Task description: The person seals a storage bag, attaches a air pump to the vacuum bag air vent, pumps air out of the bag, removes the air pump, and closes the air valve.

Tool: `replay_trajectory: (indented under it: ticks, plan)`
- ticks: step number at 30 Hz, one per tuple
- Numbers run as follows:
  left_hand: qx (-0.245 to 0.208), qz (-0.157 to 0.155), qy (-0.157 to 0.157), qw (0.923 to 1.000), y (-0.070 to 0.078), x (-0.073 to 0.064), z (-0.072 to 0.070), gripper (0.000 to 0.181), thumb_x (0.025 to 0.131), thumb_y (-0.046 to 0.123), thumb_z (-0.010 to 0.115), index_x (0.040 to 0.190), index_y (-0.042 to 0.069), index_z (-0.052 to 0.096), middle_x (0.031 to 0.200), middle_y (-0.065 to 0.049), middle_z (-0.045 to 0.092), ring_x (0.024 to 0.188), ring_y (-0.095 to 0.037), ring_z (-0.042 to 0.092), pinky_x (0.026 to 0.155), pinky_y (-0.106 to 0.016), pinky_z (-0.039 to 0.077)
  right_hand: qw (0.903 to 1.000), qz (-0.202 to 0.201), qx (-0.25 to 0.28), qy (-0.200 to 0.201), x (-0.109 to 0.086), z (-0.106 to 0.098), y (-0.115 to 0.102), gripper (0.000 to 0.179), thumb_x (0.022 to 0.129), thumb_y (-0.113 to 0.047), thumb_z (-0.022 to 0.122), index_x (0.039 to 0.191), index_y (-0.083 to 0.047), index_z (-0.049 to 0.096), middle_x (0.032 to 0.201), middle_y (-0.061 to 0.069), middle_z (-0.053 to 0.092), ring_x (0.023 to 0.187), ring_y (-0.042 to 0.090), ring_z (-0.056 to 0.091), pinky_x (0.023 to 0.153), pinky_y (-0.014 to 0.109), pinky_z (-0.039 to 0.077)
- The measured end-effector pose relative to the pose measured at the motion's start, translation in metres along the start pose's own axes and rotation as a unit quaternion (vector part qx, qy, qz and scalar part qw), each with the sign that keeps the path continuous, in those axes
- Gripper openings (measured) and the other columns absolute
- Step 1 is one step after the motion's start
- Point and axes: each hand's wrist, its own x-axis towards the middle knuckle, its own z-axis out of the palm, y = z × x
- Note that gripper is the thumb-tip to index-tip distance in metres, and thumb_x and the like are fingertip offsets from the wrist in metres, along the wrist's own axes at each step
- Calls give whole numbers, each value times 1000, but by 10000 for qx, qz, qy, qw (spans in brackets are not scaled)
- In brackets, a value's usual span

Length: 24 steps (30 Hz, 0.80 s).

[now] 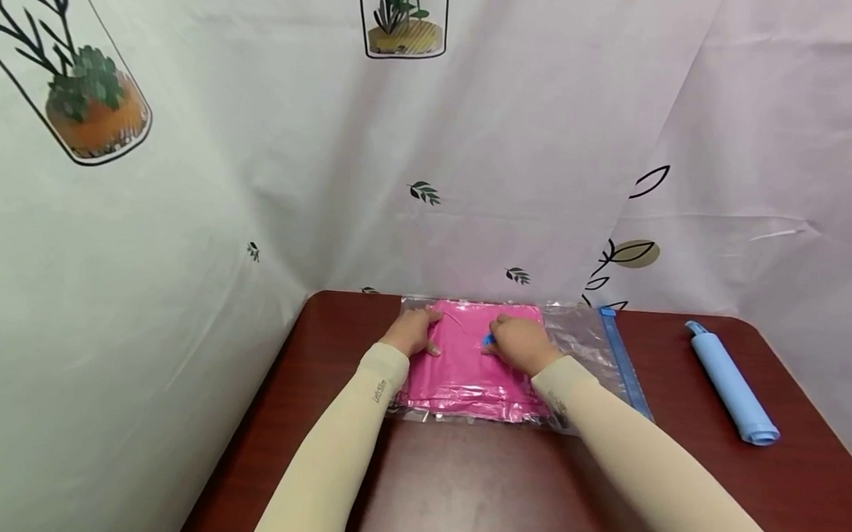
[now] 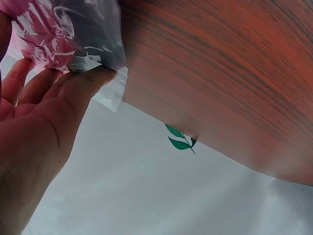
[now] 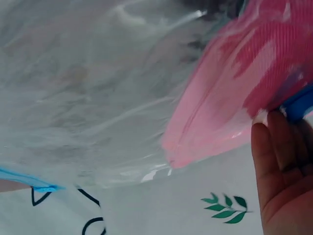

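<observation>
A clear plastic vacuum storage bag [image 1: 578, 342] lies flat at the far edge of the table, with folded pink fabric [image 1: 475, 369] inside its left part. My right hand [image 1: 522, 344] pinches a small blue valve cap [image 1: 489, 340] near the middle of the fabric. In the right wrist view, that blue cap [image 3: 299, 102] shows beside the curled fingers. On the bag's left side rests my left hand [image 1: 413, 332], thumb spread toward the middle. The left wrist view has its extended fingers [image 2: 80, 90] touching the bag's edge.
A light blue hand pump [image 1: 735, 386] lies on the dark red wooden table [image 1: 460, 486] at the right. A blue zip strip [image 1: 623, 359] closes off the bag's right end. Patterned white cloth [image 1: 330, 176] hangs right behind the table and along its left side.
</observation>
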Motion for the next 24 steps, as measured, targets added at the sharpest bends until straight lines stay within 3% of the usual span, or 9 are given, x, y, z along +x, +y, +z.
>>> replay_trajectory:
  ticks: [6,10,13,17,21,24]
  plan:
    - [56,36,37,10000,-3,1,-1,97,82,34,100,168,30,56,177,-15,52,162,-46,51,132,-56,49,9998,124,-125,27,5,0,-11,45,103,-41,83,88,0,70,82,13,70,71,33,73,72,52,69]
    - [-5,8,8,10000,-5,3,1,98,82,34,100,169,29,55,177,-15,51,164,-46,50,133,-57,47,9970,182,485,-580,11,-12,-4,43,103,-38,85,113,3,76,100,17,78,90,35,79,91,53,70]
    - [12,-47,-3,10000,-9,4,3,98,81,35,101,168,32,56,176,-15,54,161,-44,53,131,-55,51,9914,-288,880,-922,11,-22,1,32,102,-18,85,129,-2,78,118,16,82,107,34,81,102,52,68]
    - [86,-23,49,9999,-12,7,4,98,80,35,102,168,32,57,177,-14,52,161,-43,54,130,-54,51,9871,-919,949,-903,8,-25,3,23,101,2,76,120,-8,83,117,12,82,104,29,79,98,48,69]
    - [38,93,17,9999,-10,9,5,95,82,33,101,167,30,59,177,-17,52,159,-46,56,129,-57,53,9905,-749,794,-840,6,-19,6,14,101,2,73,109,-6,81,104,10,78,92,24,74,89,44,68]
    - [-1,59,4,10000,-8,7,3,95,83,34,100,168,31,58,178,-17,50,159,-46,55,128,-58,53,9951,-663,486,-551,5,-14,7,4,102,-2,76,99,-2,79,94,10,72,82,22,71,80,41,67]
